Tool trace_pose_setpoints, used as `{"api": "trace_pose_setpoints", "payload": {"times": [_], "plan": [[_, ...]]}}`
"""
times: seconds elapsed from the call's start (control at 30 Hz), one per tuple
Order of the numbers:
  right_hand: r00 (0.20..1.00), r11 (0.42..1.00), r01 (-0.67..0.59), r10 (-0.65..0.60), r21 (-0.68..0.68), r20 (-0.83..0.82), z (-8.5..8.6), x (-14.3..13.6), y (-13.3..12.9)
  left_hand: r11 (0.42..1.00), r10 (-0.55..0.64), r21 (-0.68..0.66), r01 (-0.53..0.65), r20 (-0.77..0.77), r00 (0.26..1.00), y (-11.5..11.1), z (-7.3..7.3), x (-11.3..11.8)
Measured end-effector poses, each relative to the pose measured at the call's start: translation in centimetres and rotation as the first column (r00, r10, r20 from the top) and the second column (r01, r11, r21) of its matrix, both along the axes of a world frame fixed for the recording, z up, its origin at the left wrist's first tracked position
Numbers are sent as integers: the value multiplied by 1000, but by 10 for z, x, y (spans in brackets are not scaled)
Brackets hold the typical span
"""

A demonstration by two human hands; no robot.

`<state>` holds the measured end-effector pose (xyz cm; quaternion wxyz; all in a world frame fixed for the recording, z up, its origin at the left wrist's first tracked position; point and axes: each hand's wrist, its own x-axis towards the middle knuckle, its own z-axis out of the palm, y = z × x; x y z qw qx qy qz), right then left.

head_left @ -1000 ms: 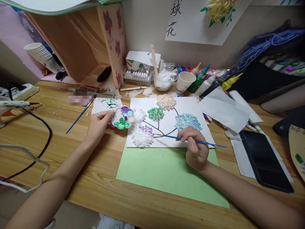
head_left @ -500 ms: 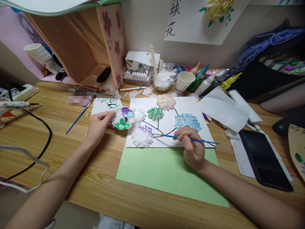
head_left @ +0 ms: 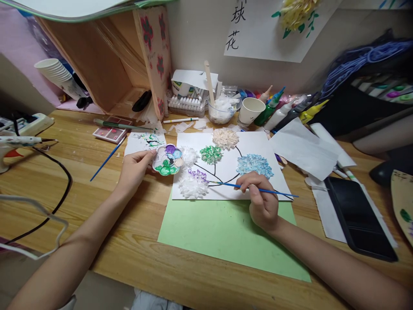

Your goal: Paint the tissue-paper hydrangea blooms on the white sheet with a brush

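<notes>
My left hand is closed on the edge of a flower-shaped paint palette with purple, blue, green and peach paint in its wells. A thin blue paintbrush is pinched in my right hand. Its tip points left and meets the lower white paper flower, whose upper part carries purple paint. That flower is on a white sheet with drawn black stems, along with a green flower, a cream flower, a blue flower and another white flower partly behind the palette.
Green paper lies under the sheet. At the back stand a paper cup, a bowl of paper scraps and paint bottles. A phone lies right; a glue gun and a spare brush lie left.
The whole view has shifted very slightly. Both hands, the palette and the brush keep nearly the same places over the sheet.
</notes>
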<state>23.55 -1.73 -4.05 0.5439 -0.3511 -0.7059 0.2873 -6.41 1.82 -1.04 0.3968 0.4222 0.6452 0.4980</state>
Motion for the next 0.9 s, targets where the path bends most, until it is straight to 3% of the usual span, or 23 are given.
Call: {"api": "trace_pose_setpoints", "payload": {"times": [0.17,0.57,0.77,0.9], "plan": [[996,999,-28,31,-28,82,0,0,0,1000,-5,-7,5,-14,1000,-1,1,1],[999,1000,-18,17,8,34,1,0,0,999,-39,2,39,-41,998,0,-2,-1],[984,997,-74,76,-20,162,5,-1,0,999,-44,2,44,-32,998,-1,-2,-1],[989,998,-55,55,3,138,4,-1,0,999,-46,4,46,-23,999,-1,-3,-1]]}}
